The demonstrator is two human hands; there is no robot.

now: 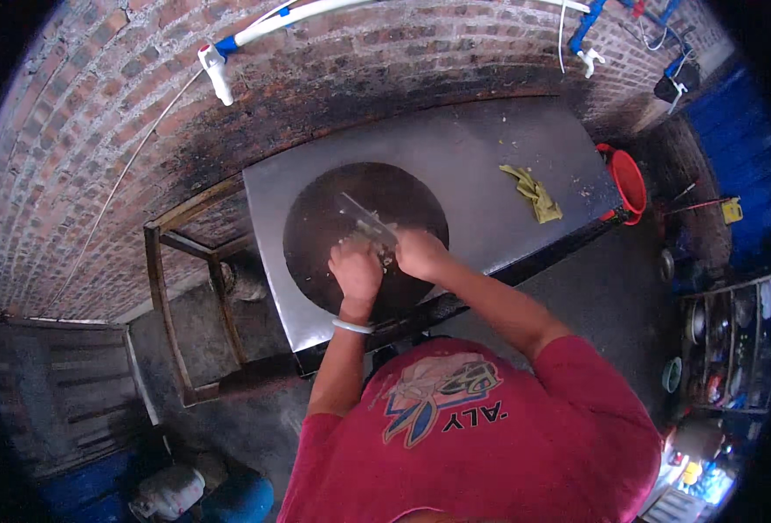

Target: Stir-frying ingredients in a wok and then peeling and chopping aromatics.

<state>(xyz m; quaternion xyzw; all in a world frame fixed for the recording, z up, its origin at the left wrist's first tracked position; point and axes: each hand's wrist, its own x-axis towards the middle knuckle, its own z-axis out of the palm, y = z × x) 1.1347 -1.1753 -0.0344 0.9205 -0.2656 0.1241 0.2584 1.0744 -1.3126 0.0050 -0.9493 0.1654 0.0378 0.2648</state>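
A broad, dark, round surface (316, 231) is set on the left part of the metal-topped counter; I cannot tell if it is a board or a pan. Over its middle, my right hand (421, 255) is closed round the handle of a kitchen knife (368, 217), whose flat grey blade points up and left. Small pale chopped food pieces (385, 259) lie beneath and beside the blade. My left hand (356, 268), with a pale bangle on its wrist, presses bent fingers on the pieces close to the blade. Its fingertips are partly hidden.
A crumpled yellow-green cloth (535, 193) lies on the right of the metal counter (481, 148), near scattered crumbs. Past its right end is a red bucket (627, 186). A wooden frame (163, 296) stands at the left. Behind runs a brick wall with a white tap (217, 78).
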